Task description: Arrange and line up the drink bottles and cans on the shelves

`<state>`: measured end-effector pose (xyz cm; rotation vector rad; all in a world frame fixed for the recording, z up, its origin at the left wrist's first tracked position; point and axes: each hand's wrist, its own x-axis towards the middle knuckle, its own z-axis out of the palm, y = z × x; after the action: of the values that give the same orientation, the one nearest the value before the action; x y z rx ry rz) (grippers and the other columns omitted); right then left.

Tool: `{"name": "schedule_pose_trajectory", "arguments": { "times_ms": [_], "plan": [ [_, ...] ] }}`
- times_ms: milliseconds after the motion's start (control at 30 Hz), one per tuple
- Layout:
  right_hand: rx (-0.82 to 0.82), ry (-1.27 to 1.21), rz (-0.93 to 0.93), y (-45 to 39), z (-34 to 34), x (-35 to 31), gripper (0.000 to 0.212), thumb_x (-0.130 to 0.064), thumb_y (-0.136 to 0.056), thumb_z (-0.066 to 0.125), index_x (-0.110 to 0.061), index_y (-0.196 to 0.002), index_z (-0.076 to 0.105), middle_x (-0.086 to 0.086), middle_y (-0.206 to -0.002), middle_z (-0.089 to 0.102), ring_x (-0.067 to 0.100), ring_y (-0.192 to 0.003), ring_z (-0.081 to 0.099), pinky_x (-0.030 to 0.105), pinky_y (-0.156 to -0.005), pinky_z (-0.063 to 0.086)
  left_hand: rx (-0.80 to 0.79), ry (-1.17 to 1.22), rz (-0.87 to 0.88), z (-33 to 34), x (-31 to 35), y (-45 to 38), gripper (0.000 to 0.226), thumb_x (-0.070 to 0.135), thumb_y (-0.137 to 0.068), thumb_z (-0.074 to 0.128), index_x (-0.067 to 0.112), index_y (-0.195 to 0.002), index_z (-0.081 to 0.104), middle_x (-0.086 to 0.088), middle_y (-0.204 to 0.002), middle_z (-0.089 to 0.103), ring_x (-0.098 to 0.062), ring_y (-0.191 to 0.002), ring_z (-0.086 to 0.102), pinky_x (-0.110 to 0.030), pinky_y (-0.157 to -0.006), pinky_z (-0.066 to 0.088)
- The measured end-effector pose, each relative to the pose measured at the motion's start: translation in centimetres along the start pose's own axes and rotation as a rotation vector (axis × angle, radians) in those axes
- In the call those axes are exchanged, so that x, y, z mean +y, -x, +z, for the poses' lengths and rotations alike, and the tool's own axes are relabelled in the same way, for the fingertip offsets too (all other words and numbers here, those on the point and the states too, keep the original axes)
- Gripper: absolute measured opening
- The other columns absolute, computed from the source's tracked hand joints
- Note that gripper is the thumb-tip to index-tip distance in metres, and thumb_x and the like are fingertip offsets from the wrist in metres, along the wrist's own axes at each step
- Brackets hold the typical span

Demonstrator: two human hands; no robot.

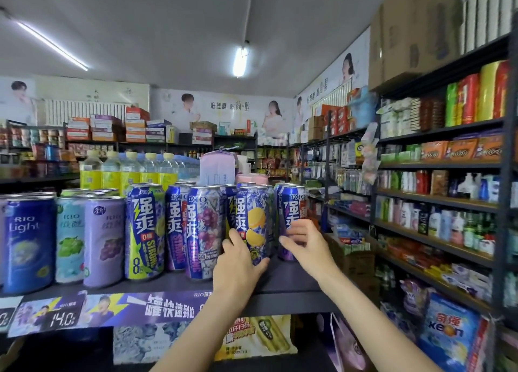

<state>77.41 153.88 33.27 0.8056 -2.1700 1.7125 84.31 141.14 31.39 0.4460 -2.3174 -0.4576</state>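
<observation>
A row of tall drink cans stands on the dark top shelf (291,282). My left hand (238,262) is wrapped around the lower part of the blue lemon can (252,217). My right hand (305,245) holds the rightmost blue can (290,206), fingers curled on its lower front. To the left stand a grape can (203,231), a blue "strong" can (175,226), a yellow-green can (144,228), pastel purple (103,237) and green cans (70,231), and a blue "Light" can (28,242). More cans stand hidden behind the front row.
Yellow-labelled water bottles (129,172) and a pink carton (217,170) stand behind the cans. A price strip (112,310) runs along the shelf's front edge. Stocked shelving (437,200) fills the right side, with an aisle beyond the shelf's right end.
</observation>
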Motion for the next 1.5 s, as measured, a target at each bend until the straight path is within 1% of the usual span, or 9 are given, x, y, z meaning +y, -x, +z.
{"name": "schedule_pose_trajectory", "arguments": {
  "times_ms": [133, 367, 467, 567, 733, 1000, 1133, 1267, 1500],
  "plan": [
    [-0.251, -0.174, 0.038, 0.4, 2.2, -2.6, 0.051, -0.025, -0.081, 0.071, -0.023, -0.122, 0.041, -0.009, -0.113, 0.053, 0.009, -0.109, 0.053, 0.016, -0.084, 0.042, -0.047, 0.135, 0.054, -1.3, -0.6, 0.7, 0.072, 0.048, -0.075, 0.067, 0.009, -0.122, 0.029, -0.011, -0.115, 0.052, -0.034, -0.102, 0.058, -0.038, -0.076, 0.045],
    [-0.16, -0.093, -0.164, 1.7, 4.1, -6.4, 0.058, -0.03, -0.067, 0.082, -0.025, -0.112, 0.045, -0.015, -0.103, 0.059, 0.002, -0.095, 0.059, 0.024, -0.087, 0.049, -0.002, 0.294, 0.157, -6.0, -3.4, 2.3, 0.087, 0.041, -0.072, 0.073, 0.013, -0.139, 0.024, 0.0, -0.121, 0.053, -0.02, -0.108, 0.054, -0.026, -0.079, 0.038],
    [-0.209, -0.028, -0.213, 2.3, 5.7, -9.1, 0.063, -0.037, -0.069, 0.08, -0.021, -0.119, 0.044, -0.017, -0.103, 0.056, -0.002, -0.093, 0.055, 0.017, -0.081, 0.046, 0.039, 0.305, 0.138, -8.6, -5.1, 2.3, 0.089, 0.034, -0.072, 0.076, 0.01, -0.14, 0.024, 0.001, -0.099, 0.05, -0.016, -0.09, 0.05, -0.021, -0.067, 0.031],
    [-0.283, 0.0, -0.182, 2.0, 7.3, -10.6, 0.062, -0.043, -0.071, 0.077, -0.02, -0.12, 0.047, -0.004, -0.116, 0.058, 0.015, -0.106, 0.056, 0.037, -0.092, 0.048, 0.068, 0.275, 0.121, -10.8, -7.4, 2.3, 0.086, 0.03, -0.07, 0.079, 0.01, -0.138, 0.029, 0.003, -0.102, 0.053, -0.019, -0.094, 0.053, -0.021, -0.069, 0.033],
    [-0.079, -0.099, -0.069, 1.0, 6.9, -8.8, 0.032, -0.03, -0.085, 0.067, -0.013, -0.108, 0.053, -0.004, -0.093, 0.058, 0.02, -0.096, 0.059, 0.043, -0.092, 0.05, 0.065, 0.232, 0.028, -12.1, -10.9, 2.8, 0.088, 0.03, -0.072, 0.077, 0.007, -0.141, 0.028, -0.01, -0.123, 0.055, -0.024, -0.115, 0.05, -0.025, -0.08, 0.034],
    [0.124, 0.238, 0.022, -0.2, 5.1, -3.5, 0.036, -0.022, -0.088, 0.062, -0.005, -0.116, 0.048, 0.01, -0.119, 0.055, 0.023, -0.109, 0.053, 0.027, -0.083, 0.039, 0.112, 0.2, -0.033, -8.8, -11.3, 2.3, 0.086, 0.04, -0.07, 0.077, 0.006, -0.135, 0.031, -0.014, -0.128, 0.053, -0.032, -0.115, 0.051, -0.043, -0.092, 0.044],
    [0.115, 0.365, -0.006, -0.6, 4.8, -2.3, 0.048, -0.023, -0.087, 0.064, -0.003, -0.125, 0.042, 0.011, -0.129, 0.049, 0.024, -0.118, 0.047, 0.023, -0.083, 0.035, 0.148, 0.104, -0.076, -7.8, -11.1, 1.9, 0.088, 0.039, -0.071, 0.076, -0.002, -0.134, 0.03, -0.023, -0.125, 0.05, -0.041, -0.115, 0.047, -0.045, -0.095, 0.039],
    [0.099, 0.419, -0.114, -2.0, 5.7, -2.7, 0.067, -0.018, -0.087, 0.065, -0.004, -0.14, 0.026, 0.012, -0.142, 0.036, 0.026, -0.129, 0.039, 0.03, -0.102, 0.034, 0.222, -0.04, -0.078, -7.5, -10.7, 1.9, 0.085, 0.037, -0.07, 0.077, -0.01, -0.127, 0.035, -0.029, -0.119, 0.042, -0.042, -0.107, 0.042, -0.045, -0.092, 0.033],
    [0.105, 0.618, -0.199, -4.6, 7.7, -2.4, 0.092, -0.01, -0.084, 0.067, -0.016, -0.149, 0.002, 0.02, -0.153, 0.012, 0.039, -0.137, 0.027, 0.043, -0.105, 0.034, 0.26, -0.122, -0.061, -6.9, -11.3, 1.8, 0.088, 0.043, -0.066, 0.078, -0.01, -0.124, 0.04, -0.028, -0.11, 0.047, -0.042, -0.1, 0.047, -0.05, -0.081, 0.042]
  ]
}}
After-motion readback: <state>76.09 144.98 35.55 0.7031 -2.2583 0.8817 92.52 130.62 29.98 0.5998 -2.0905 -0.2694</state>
